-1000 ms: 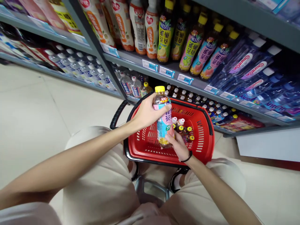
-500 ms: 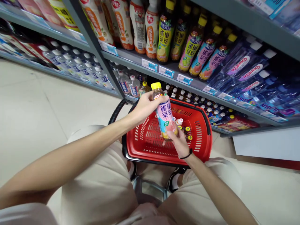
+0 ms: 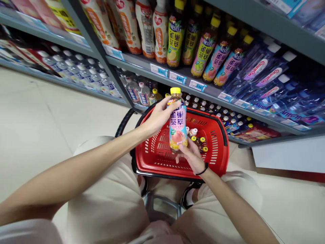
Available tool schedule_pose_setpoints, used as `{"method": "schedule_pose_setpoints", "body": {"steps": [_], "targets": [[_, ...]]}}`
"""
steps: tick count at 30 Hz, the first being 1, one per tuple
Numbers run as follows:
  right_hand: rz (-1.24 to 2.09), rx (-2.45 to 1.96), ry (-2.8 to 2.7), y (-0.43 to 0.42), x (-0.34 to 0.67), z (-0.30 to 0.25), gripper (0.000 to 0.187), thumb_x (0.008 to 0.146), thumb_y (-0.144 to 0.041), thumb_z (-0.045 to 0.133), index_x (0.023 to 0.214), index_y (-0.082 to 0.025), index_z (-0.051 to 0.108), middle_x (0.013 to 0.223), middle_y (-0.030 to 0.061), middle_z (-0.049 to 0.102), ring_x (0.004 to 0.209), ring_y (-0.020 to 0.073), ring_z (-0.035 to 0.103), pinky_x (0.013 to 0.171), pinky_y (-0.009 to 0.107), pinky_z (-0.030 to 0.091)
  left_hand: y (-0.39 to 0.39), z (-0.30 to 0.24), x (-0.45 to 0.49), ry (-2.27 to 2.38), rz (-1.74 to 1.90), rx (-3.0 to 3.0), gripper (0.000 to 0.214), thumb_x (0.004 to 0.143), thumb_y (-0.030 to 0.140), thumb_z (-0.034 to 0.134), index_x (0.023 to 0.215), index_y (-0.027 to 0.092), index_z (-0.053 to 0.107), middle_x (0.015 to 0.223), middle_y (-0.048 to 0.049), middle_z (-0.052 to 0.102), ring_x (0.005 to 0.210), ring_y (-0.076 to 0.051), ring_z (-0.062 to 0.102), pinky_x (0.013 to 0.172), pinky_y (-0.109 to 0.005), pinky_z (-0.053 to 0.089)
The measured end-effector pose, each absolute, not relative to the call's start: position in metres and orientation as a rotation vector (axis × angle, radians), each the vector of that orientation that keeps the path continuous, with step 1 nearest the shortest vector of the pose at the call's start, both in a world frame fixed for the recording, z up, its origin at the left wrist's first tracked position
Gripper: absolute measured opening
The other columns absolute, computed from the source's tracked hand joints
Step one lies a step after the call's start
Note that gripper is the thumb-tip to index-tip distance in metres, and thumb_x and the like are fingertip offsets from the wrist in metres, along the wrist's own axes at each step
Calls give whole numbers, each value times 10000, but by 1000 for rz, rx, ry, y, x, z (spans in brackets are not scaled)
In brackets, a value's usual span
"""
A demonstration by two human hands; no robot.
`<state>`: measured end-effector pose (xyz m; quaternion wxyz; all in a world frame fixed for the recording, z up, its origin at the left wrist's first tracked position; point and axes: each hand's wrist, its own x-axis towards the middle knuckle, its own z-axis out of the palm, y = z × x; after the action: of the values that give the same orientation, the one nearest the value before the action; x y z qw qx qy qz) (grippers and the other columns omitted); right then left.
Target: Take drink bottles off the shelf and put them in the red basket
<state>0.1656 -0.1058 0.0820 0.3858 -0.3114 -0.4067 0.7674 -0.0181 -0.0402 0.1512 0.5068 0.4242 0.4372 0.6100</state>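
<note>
Held in both hands above a red shopping basket (image 3: 162, 170), a yellow-capped bottle (image 3: 178, 122) of peach tea shows its pink-and-blue label to the viewer in a store aisle. The left hand (image 3: 161, 114) grips it from the left side just below the cap, thumb laid across the upper label, its other fingers largely hidden behind. The right hand (image 3: 192, 156), below a black wristband (image 3: 202, 169), closes on the lower right of the base, thumb against the front and fingertips showing just beneath. The hands are apart, with most of the label exposed between them. Under the bottle and to its right, several small bottles (image 3: 194, 133) with white or yellow caps stand grouped in the basket. Beyond, the shelf (image 3: 137, 64) carries more yellow-capped tea bottles (image 3: 204, 53), with large clear water bottles (image 3: 256, 72) to their right.
</note>
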Motion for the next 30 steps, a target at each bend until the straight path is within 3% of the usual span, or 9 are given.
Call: {"method": "schedule_pose_setpoints", "body": {"steps": [6, 14, 21, 30], "targets": [[1902, -847, -1111, -107, 165, 75, 565, 830, -386, 882, 1289, -231, 590, 997, 40, 713, 689, 156, 649, 431, 215, 537, -40, 149, -20, 943, 1420, 1031, 460, 830, 411, 727, 1219, 171, 681, 1231, -80, 729, 1093, -222, 679, 961, -333, 520], [1971, -839, -1169, -105, 161, 73, 541, 849, -451, 874, 1235, -223, 570, 866, 7, 706, 578, 128, 644, 424, 196, 509, -43, 148, -21, 974, 1433, 1019, 368, 836, 394, 730, 1127, 174, 679, 1111, -43, 726, 954, -168, 654, 882, -280, 505], [1972, -867, -1083, -102, 163, 79, 546, 820, -446, 893, 1219, -214, 602, 873, 13, 713, 542, 114, 615, 416, 201, 482, -42, 147, -21, 993, 1436, 1038, 400, 847, 415, 718, 1171, 182, 680, 1188, -67, 709, 1092, -214, 653, 980, -326, 506], [1954, -892, -1106, -101, 167, 85, 513, 816, -475, 886, 1154, -207, 608, 838, 1, 698, 504, 95, 573, 405, 192, 447, -40, 151, -21, 924, 1413, 964, 459, 779, 364, 678, 1190, 159, 678, 1134, -79, 737, 1016, -250, 676, 993, -404, 510]]}}
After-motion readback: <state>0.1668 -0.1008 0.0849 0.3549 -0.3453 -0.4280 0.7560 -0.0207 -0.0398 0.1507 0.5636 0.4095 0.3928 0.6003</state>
